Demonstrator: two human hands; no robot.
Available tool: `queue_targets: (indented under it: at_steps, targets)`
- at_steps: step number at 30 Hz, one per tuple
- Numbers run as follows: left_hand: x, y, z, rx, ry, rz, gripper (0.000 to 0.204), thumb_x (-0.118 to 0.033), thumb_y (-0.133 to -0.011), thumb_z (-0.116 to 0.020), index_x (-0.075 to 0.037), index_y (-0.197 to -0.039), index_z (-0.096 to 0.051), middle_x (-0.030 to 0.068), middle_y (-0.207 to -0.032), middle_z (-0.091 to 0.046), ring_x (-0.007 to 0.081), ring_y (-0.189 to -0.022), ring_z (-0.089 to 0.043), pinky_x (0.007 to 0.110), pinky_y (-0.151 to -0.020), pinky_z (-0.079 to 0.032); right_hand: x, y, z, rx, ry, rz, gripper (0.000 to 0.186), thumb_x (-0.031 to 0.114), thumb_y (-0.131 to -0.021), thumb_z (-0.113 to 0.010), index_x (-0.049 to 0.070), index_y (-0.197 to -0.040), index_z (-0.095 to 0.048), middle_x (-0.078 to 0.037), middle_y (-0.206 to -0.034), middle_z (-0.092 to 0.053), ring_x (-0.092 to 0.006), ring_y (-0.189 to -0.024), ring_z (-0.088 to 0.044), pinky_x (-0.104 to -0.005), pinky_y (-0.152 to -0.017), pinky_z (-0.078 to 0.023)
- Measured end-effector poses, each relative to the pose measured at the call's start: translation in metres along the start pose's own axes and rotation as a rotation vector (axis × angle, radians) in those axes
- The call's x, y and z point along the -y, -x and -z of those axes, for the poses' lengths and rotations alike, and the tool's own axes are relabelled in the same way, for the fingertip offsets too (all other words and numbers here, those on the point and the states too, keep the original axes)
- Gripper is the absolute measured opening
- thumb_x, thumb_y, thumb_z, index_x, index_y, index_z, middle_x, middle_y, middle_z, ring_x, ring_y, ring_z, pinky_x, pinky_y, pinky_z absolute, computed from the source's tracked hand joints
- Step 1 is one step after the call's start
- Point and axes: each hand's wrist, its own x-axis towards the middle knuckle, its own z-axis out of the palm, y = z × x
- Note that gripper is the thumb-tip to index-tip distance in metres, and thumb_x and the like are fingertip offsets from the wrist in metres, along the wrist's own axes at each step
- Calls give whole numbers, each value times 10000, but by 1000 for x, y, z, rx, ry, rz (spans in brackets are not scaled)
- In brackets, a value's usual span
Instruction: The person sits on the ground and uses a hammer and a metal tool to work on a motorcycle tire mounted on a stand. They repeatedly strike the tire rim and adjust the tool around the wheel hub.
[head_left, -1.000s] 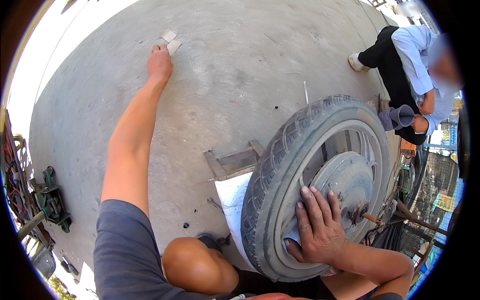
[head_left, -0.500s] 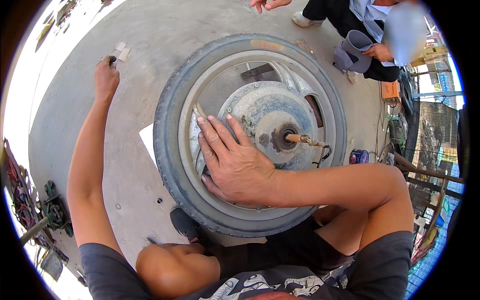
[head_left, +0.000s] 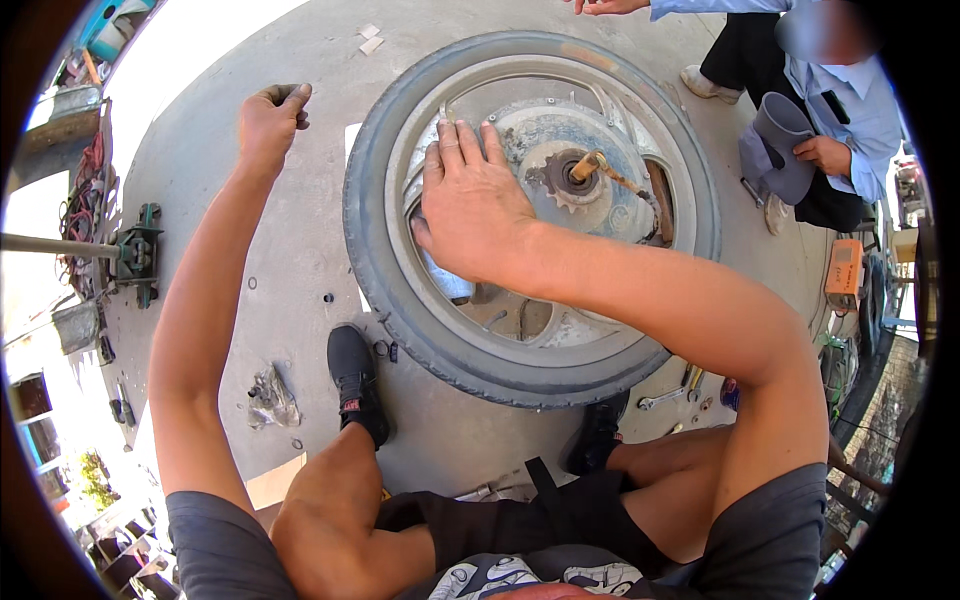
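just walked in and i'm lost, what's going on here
Someone's bare right hand rests on a dusty grey metal wheel with a dark rubber tyre. The bare left hand is held out beside it, fingers curled; whether it grips anything is unclear. At upper right, a light-blue-shirted person holds a curved grey object.

1. Left arm [head_left: 195, 330] reaches forward, elbow slightly bent
2. Left hand [head_left: 275, 125] is raised, fingers curled in, thumb close against them
3. Right arm [head_left: 680, 300] bends at the elbow, forearm angled inward
4. Right hand [head_left: 475, 210] lies palm down, fingers extended
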Motion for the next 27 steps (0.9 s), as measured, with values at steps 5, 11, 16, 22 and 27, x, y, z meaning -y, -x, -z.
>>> queue_targets:
  at_steps: [5, 11, 16, 22, 27]
  targets:
    - [-68, 158, 27, -9, 182, 17, 347, -286, -936, -776, 51, -925, -692, 51, -695, -626, 136, -605, -581, 292, -567, -494, 26, 90, 52, -33, -134, 47, 700, 357, -929, -638, -186, -1348, -496, -382, -1493, -410, -484, -1442, -358, -543, -1217, -247]
    - [-210, 359, 41, 170, 208, 65, 282, -223, -961, -741, 54, -953, -690, 79, -743, -676, 150, -638, -649, 289, -586, -526, 39, 271, 189, 15, -295, 188, 327, 251, -941, -629, -57, -1048, -657, -205, -1146, -646, -378, -1047, -667, -462, -878, -551]
    - [-284, 492, -2, 404, 162, -38, 224, -159, -948, -739, 44, -1034, -697, 96, -855, -716, 164, -751, -694, 301, -666, -557, 1, 435, 246, -14, -200, 96, 278, 242, -912, -637, -13, -840, -720, -218, -870, -704, -393, -871, -700, -488, -796, -563]
    - [-352, 583, -31, 597, 131, -69, 170, -88, -934, -724, 46, -1037, -709, 72, -844, -709, 135, -727, -669, 283, -666, -544, -45, 561, 300, 104, -126, -249, 294, 266, -887, -691, -18, -820, -727, -238, -836, -711, -414, -855, -705, -502, -781, -571]
    - [-342, 620, -58, 630, 31, -42, 225, -173, -979, -703, 47, -1023, -714, 39, -785, -673, 108, -662, -624, 269, -616, -521, -71, 598, 266, 16, -48, -317, 286, 270, -882, -709, -12, -842, -733, -238, -869, -719, -414, -873, -708, -500, -794, -575]
